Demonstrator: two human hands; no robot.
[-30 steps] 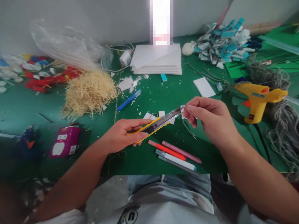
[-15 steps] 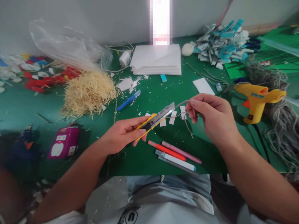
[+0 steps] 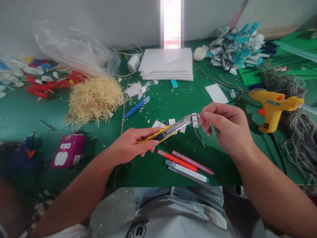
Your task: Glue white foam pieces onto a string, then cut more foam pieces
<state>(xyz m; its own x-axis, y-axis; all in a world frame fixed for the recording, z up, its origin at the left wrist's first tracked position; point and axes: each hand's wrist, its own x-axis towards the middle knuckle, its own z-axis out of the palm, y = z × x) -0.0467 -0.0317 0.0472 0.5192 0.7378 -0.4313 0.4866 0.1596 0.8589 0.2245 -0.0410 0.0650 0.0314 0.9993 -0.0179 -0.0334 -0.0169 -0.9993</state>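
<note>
my left hand [image 3: 131, 143] holds a yellow and grey plastic box cutter [image 3: 164, 133] with a long metal blade [image 3: 178, 125], in the middle of the frame. my right hand [image 3: 225, 127], right of the middle, pinches a thin grey string [image 3: 198, 137] over the green counter [image 3: 143, 172]. i think i'm cutting the string; i can't tell if the blade touches it. next, the string should be tight, with my right hand clear of the blade.

A plain grey wall [image 3: 123, 19] stands behind the green table [image 3: 145, 175] and turns paler toward the right, where a slanting reddish strip [image 3: 239, 15] crosses it. A blurred upright patch of white light [image 3: 172, 23] glares at centre. Below the table's near edge, grey floor [image 3: 111, 205] shows, flecked with pale bits.
</note>
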